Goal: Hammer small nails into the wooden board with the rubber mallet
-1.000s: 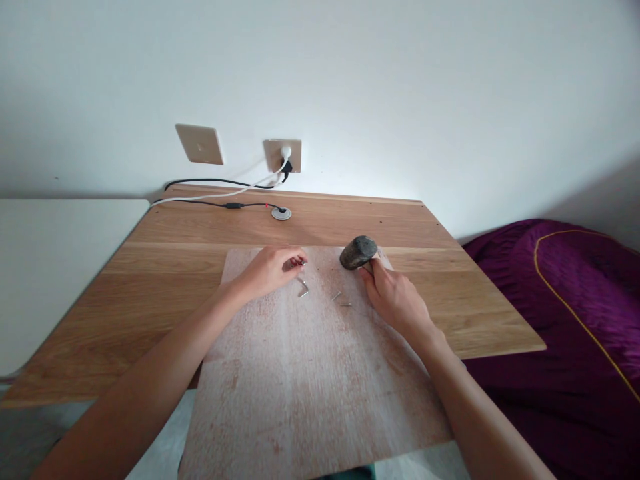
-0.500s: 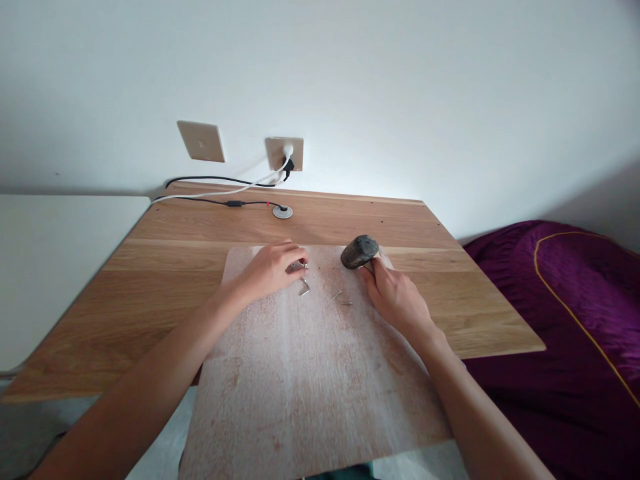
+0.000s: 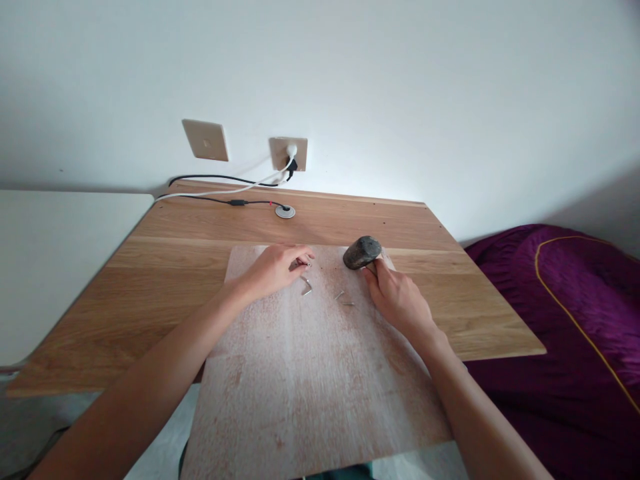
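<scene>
My left hand rests near the far edge of a pale, wood-grained board, thumb and fingers pinched together. A small metal hook sticks out below these fingertips, its bent end toward me; the fingers partly hide its upper part. My right hand grips the handle of a mallet with a dark, rounded head, held over the board's far right part. Between the hands lie two thin metal nails or screws, one slanted and one nearly level.
Beneath the board is a wooden desk set against a white wall. Cables run from a wall socket and past a round desk grommet. A white surface stands at left, and purple fabric at right.
The view has shifted slightly. My left fingertips have straightened a little, showing more of the small metal part between them. The mallet and loose metal pieces stay in place.
</scene>
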`<action>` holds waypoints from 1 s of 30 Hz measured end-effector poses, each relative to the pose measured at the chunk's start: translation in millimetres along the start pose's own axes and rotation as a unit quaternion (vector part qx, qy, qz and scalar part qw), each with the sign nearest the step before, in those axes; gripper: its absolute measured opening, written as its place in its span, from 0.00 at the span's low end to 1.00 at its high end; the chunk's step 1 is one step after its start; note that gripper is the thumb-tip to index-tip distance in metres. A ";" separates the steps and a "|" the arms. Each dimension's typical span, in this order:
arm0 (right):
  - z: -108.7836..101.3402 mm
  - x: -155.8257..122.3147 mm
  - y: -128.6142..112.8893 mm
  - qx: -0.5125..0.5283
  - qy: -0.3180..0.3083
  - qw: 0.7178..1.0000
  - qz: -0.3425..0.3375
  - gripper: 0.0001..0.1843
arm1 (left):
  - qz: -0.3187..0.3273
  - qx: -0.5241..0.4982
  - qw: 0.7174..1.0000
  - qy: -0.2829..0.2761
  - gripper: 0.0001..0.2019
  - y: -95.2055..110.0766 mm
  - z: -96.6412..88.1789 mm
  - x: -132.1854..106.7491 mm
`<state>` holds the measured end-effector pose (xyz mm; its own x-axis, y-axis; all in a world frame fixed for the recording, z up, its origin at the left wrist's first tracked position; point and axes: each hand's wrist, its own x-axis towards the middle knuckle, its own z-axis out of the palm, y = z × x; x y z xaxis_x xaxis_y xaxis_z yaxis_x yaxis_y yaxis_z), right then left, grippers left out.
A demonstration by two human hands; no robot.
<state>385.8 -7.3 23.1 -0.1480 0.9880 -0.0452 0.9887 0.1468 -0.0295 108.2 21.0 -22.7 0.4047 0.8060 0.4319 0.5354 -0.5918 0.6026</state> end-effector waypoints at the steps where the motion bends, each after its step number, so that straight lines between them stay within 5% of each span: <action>1: 0.0 0.1 0.1 -0.001 0.001 1.000 0.000 0.22 | -0.004 -0.009 1.000 -0.003 0.12 -0.4 0.4 0.0; 11: 0.5 -1.0 -1.7 0.014 0.013 1.000 -0.002 0.22 | -0.010 0.012 1.000 0.010 0.09 -2.3 1.5 -0.5; 19: -7.2 8.4 7.6 0.137 0.037 0.988 -0.065 0.16 | -0.010 0.000 1.000 0.016 0.16 -3.2 2.8 1.1; 25: -18.1 -1.9 -25.1 0.177 0.034 0.969 -0.171 0.15 | -0.027 -0.004 1.000 0.010 0.20 -2.3 2.3 2.2; 30: -20.4 -3.6 -49.0 0.121 0.002 0.977 -0.174 0.15 | -0.036 0.000 0.999 0.012 0.26 -2.7 2.5 2.1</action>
<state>338.4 -17.1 45.0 -0.4734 0.8808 0.0127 0.8447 0.4580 -0.2771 109.5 24.2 -25.1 0.3476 0.8464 0.4035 0.5621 -0.5325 0.6328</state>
